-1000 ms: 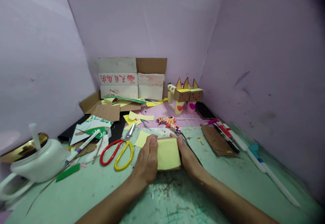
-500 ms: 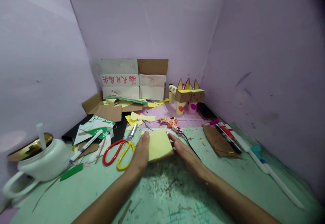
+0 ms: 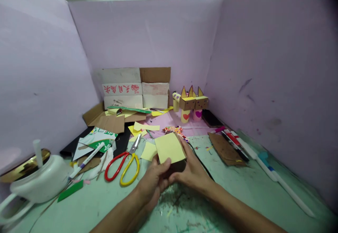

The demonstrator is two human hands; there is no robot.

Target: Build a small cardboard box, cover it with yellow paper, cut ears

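Observation:
A small box with a yellow paper top (image 3: 170, 148) is held between both hands, tilted above the green work surface. My left hand (image 3: 155, 176) grips its near left side, the thumb lying on the yellow top. Around the right side and the dark near side wraps my right hand (image 3: 188, 166). Behind the box lies a patterned glue gun (image 3: 174, 130), partly hidden. A loose yellow paper piece (image 3: 149, 151) rests just left of the box. Scissors with a red and a yellow handle (image 3: 129, 159) lie open farther left.
At the left stands a white pot (image 3: 49, 178). Cardboard pieces (image 3: 111, 122) and a printed carton (image 3: 137, 88) are at the back. Paper figures (image 3: 190, 106) stand near a black phone (image 3: 211, 118). Brown cardboard (image 3: 227, 150) and markers (image 3: 237, 141) lie right. A black cable (image 3: 202, 162) runs behind my right hand.
The box has been lifted and tilted, and both hands have closed around it. A loose yellow paper piece now shows to its left. The camera view has shifted slightly.

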